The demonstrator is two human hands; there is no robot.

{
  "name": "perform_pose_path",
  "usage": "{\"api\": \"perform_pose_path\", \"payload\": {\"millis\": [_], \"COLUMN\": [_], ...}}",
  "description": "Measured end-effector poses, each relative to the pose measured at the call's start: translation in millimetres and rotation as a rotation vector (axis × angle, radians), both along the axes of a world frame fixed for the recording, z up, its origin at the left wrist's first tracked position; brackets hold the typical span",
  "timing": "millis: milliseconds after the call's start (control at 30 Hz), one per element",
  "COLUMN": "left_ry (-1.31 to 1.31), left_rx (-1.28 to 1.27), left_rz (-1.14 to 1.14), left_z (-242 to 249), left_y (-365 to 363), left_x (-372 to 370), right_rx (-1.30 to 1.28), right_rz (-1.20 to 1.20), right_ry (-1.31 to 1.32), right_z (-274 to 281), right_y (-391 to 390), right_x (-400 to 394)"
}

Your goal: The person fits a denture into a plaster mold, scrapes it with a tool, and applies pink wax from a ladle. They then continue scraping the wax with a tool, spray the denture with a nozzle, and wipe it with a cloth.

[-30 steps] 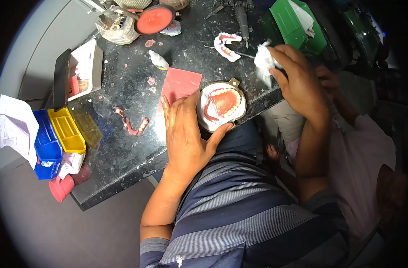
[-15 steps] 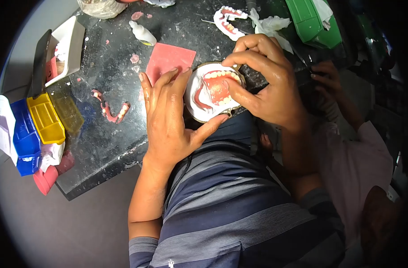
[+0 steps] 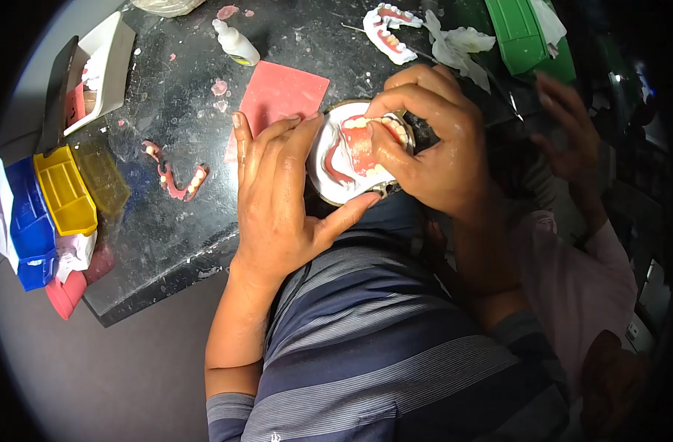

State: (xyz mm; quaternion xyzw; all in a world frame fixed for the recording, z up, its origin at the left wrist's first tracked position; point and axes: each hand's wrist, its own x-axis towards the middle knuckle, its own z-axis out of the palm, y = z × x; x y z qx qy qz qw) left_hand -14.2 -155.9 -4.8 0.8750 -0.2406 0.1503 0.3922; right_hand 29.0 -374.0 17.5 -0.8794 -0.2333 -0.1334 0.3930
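A round dental flask (image 3: 318, 171) filled with white plaster sits near the table's front edge. In the plaster lies a denture (image 3: 361, 151) with a pink palate and cream teeth. My left hand (image 3: 276, 177) spans the flask's left side, fingertips at the far rim and thumb along the near rim, partly over a pink wax sheet (image 3: 288, 92). With my right hand (image 3: 432, 140) I pinch the denture, thumb on the palate and forefinger at the front teeth. Those fingers hide part of the tooth row.
A partial denture (image 3: 178, 184) lies to the left, near yellow (image 3: 65, 191) and blue (image 3: 30, 221) trays. Behind are a small white bottle (image 3: 235, 44), another denture piece on white plaster (image 3: 388, 33), crumpled tissue (image 3: 458, 44) and a green tray (image 3: 517, 37). A co-worker's hand (image 3: 569, 132) is at right.
My right forefinger and thumb have shifted onto the front teeth and palate. My left hand keeps its place on the flask. The co-worker's hand has risen. The view has shifted slightly.
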Motion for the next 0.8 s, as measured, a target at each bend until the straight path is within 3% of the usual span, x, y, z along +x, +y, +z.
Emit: {"api": "perform_pose_path", "payload": {"millis": [800], "left_ry": [0.051], "left_rx": [-0.011], "left_rz": [0.010], "left_z": [0.8], "left_y": [0.3], "left_x": [0.6], "right_rx": [0.000], "right_rz": [0.046], "right_ry": [0.056], "right_z": [1.0], "right_y": [1.3], "right_x": [3.5]}}
